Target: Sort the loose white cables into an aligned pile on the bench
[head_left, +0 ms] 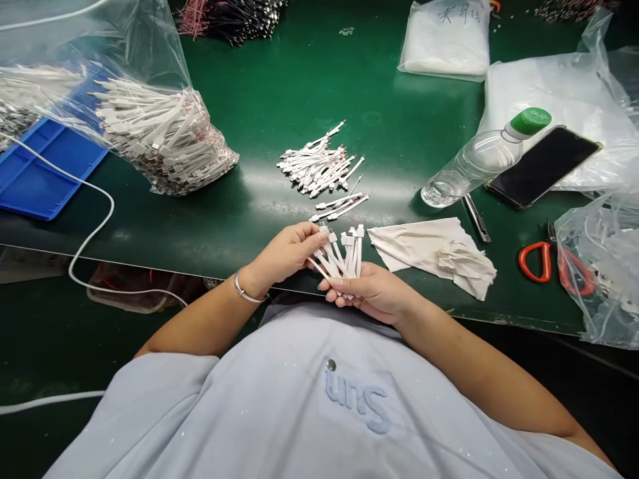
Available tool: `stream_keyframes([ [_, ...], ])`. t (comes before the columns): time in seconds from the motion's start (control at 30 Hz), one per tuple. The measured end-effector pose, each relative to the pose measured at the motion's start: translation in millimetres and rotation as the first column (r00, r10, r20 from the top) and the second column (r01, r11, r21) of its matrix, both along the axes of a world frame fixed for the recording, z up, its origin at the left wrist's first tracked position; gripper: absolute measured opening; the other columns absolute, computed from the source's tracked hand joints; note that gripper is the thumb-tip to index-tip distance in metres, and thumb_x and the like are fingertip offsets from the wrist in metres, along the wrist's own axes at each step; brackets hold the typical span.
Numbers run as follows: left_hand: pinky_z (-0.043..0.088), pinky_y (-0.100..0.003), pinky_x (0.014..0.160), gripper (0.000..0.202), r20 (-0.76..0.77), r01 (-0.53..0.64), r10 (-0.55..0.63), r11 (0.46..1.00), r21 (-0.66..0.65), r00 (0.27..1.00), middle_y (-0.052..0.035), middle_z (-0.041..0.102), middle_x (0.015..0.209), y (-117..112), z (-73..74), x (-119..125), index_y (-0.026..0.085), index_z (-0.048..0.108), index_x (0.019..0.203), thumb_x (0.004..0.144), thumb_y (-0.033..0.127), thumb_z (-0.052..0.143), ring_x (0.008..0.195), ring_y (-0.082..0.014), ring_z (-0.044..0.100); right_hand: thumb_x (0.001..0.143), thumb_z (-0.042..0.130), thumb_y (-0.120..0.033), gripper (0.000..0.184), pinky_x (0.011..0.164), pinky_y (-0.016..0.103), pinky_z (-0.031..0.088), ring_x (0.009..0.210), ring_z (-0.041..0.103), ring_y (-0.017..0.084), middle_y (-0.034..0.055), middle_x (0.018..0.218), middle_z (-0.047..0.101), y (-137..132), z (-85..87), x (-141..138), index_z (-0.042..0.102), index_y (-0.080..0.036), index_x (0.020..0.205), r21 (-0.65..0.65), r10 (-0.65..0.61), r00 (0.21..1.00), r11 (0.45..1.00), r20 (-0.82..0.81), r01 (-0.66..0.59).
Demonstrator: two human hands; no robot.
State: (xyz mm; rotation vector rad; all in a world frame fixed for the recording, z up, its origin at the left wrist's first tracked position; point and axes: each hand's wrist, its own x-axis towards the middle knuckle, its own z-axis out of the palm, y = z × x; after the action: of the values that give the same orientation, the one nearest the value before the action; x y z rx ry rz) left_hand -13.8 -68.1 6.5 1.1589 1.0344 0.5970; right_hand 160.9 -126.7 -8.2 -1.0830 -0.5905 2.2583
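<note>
A fanned bunch of short white cables (351,258) with square connector ends is gripped low down in my right hand (377,287), at the table's front edge. My left hand (289,253), with a bangle at the wrist, pinches the connector end of a cable on the bunch's left side. Just beyond my hands lie a few loose white cables (342,206). Behind those is a larger pile of the same white cables (319,165). A cream cloth (414,243) lies to the right of my right hand.
On the left, a clear bag of white cables (164,140) stands by a blue tray (50,173). To the right are a water bottle (469,166), a phone (544,166), a pen-like tool (476,218), orange-handled scissors (536,261) and plastic bags (559,113).
</note>
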Motion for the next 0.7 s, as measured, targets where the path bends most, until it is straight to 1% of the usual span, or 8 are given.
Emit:
stream_keyframes([
  [0.17,0.034,-0.015,0.043,0.033,-0.046,-0.015,0.014,1.000,-0.016,0.999,0.0033,0.057,0.064,-2,2.9,-1,0.015,0.058,0.085,0.077,0.045,0.069,0.046,-0.0025,0.044,0.061,0.087,-0.023,0.028,0.052,0.011,0.051,0.055,0.062,0.005,0.0036,0.071,0.072,-1,-2.6,1,0.074,-0.010,0.082,0.004,-0.055,0.997,0.998,-0.049,0.056],
  [0.23,0.036,-0.015,0.045,0.030,-0.083,-0.004,0.006,1.000,0.028,0.997,0.0031,0.058,0.067,-2,2.3,-3,0.016,0.060,0.089,0.079,0.043,0.066,0.048,-0.0028,0.044,0.060,0.088,-0.022,0.029,0.052,0.012,0.051,0.055,0.062,0.005,0.0031,0.072,0.072,-1,-2.3,2,0.073,-0.011,0.083,0.000,-0.074,0.996,0.997,-0.058,0.074],
  [0.4,0.040,-0.019,0.051,0.026,-0.203,0.057,-0.015,0.978,0.199,0.979,0.0035,0.053,0.065,-1,-3.2,-7,0.016,0.055,0.078,0.085,0.041,0.058,0.052,-0.0058,0.046,0.061,0.088,-0.024,0.028,0.052,0.011,0.050,0.055,0.061,0.005,0.0031,0.070,0.071,1,-4.3,3,0.074,-0.010,0.081,0.007,-0.060,0.996,0.998,-0.060,0.060],
  [0.47,0.044,-0.022,0.061,0.022,-0.263,0.030,0.084,0.915,0.402,0.961,0.0010,0.058,0.072,-2,-3.1,-7,0.016,0.059,0.083,0.086,0.038,0.058,0.062,-0.0089,0.052,0.062,0.087,-0.025,0.027,0.052,0.012,0.049,0.054,0.060,0.005,0.0037,0.068,0.070,1,-6.4,3,0.074,-0.009,0.080,0.005,-0.045,0.998,0.999,-0.049,0.046],
  [0.57,0.046,-0.027,0.077,0.014,-0.316,0.074,0.240,0.680,0.729,0.918,-0.0024,0.063,0.083,-5,1.4,-3,0.017,0.064,0.089,0.088,0.030,0.057,0.080,-0.0134,0.057,0.062,0.087,-0.025,0.027,0.050,0.012,0.047,0.055,0.060,0.005,0.0052,0.073,0.072,0,-9.2,3,0.074,-0.010,0.081,0.007,-0.050,0.998,0.999,-0.032,0.050],
  [0.6,0.045,-0.029,0.081,0.014,-0.341,0.129,0.237,0.619,0.774,0.910,-0.0029,0.063,0.084,-5,3.5,-1,0.018,0.066,0.089,0.089,0.029,0.057,0.083,-0.0144,0.057,0.062,0.087,-0.024,0.027,0.050,0.013,0.047,0.056,0.060,0.006,0.0055,0.076,0.072,0,-9.9,3,0.074,-0.011,0.081,0.012,-0.057,0.998,0.998,-0.029,0.057],
  [0.63,0.044,-0.030,0.083,0.015,-0.374,0.189,0.214,0.584,0.790,0.902,-0.0034,0.064,0.085,-6,5.6,2,0.018,0.067,0.090,0.089,0.028,0.056,0.086,-0.0152,0.057,0.062,0.087,-0.024,0.027,0.050,0.014,0.047,0.057,0.061,0.006,0.0057,0.078,0.072,0,-10.3,3,0.074,-0.011,0.081,0.019,-0.060,0.998,0.998,-0.027,0.060],
  [0.7,0.043,-0.032,0.086,0.018,-0.442,0.279,0.172,0.565,0.776,0.881,-0.0047,0.065,0.090,-5,9.5,8,0.018,0.067,0.097,0.088,0.031,0.058,0.090,-0.0169,0.058,0.062,0.087,-0.024,0.026,0.052,0.015,0.047,0.057,0.060,0.006,0.0058,0.078,0.072,-1,-10.8,2,0.074,-0.011,0.080,0.031,-0.057,0.998,0.998,-0.020,0.058],
])
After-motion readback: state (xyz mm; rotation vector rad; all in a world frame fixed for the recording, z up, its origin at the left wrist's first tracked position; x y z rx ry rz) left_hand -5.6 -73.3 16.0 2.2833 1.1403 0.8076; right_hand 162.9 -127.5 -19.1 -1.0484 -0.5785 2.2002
